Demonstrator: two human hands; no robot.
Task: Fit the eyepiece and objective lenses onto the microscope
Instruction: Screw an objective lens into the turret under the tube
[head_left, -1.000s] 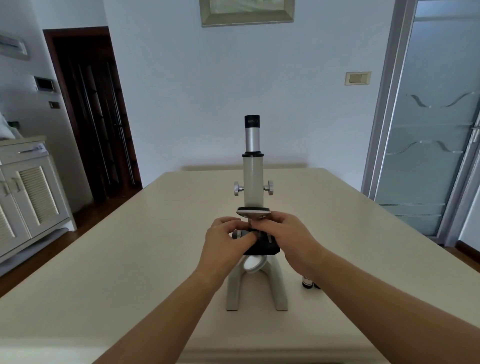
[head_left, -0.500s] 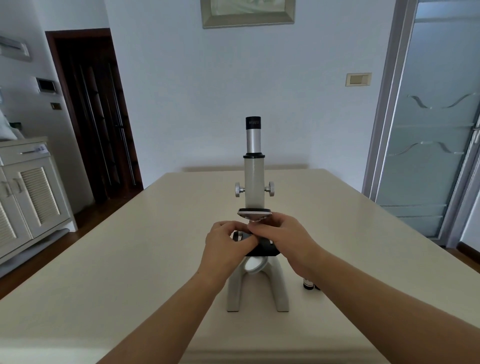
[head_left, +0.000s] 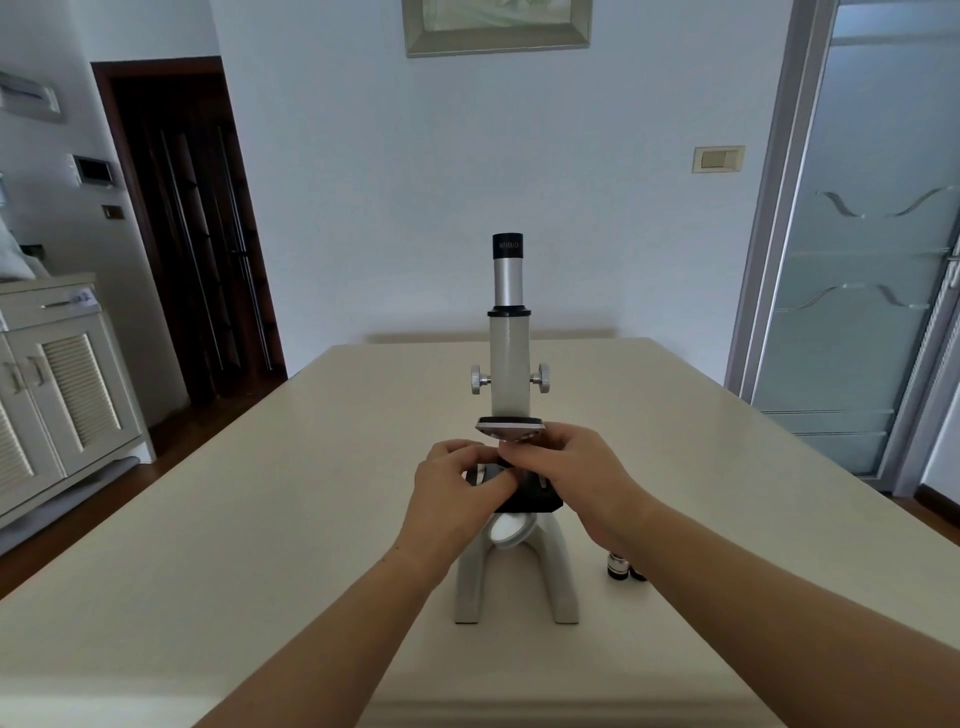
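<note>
a: where's the lens being fitted? eyepiece (head_left: 508, 270) already sits in the tube, high above both hands

b: can't tell tbh. left hand (head_left: 452, 493) and right hand (head_left: 576, 467) meet with fingers curled right under the nosepiece (head_left: 511, 430), whatever they pinch is hidden. two spare objective lenses (head_left: 618, 566) stand on the table (head_left: 260, 519) just below the right wrist

a: i'd guess they're small hard metal, light, slick barrel, fragile glass tip, so pinch the barrel sides

b: yeah, and the stage (head_left: 535, 503) right beneath the fingers crowds that gap
</note>
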